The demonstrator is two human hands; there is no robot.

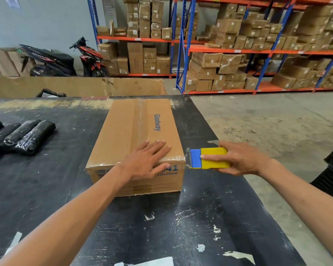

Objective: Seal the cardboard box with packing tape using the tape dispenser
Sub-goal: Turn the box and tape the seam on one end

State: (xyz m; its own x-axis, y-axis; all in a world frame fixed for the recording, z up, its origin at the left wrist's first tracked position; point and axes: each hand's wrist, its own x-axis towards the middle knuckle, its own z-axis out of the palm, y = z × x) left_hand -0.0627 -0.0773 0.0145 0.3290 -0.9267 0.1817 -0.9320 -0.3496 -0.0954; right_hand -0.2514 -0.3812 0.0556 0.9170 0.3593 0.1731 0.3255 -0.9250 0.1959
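Cardboard box (136, 131) lies under the flat, spread left hand (146, 160) — right hand (242, 160) grip clamps the tape dispenser (210, 158).

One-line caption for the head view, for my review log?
Left hand presses the taped cardboard box while right hand holds the tape dispenser at its near right corner.

Black worktable (190, 217), its top scuffed and flecked with pale scraps of tape and paper. A closed cardboard box (127, 129) stands near the middle of the far half, its long side running away from the viewer. Black plastic-wrapped rolls (30, 136) lie side by side at the left edge, well apart from the box. Bare concrete floor (267, 120) lies to the right of the table.
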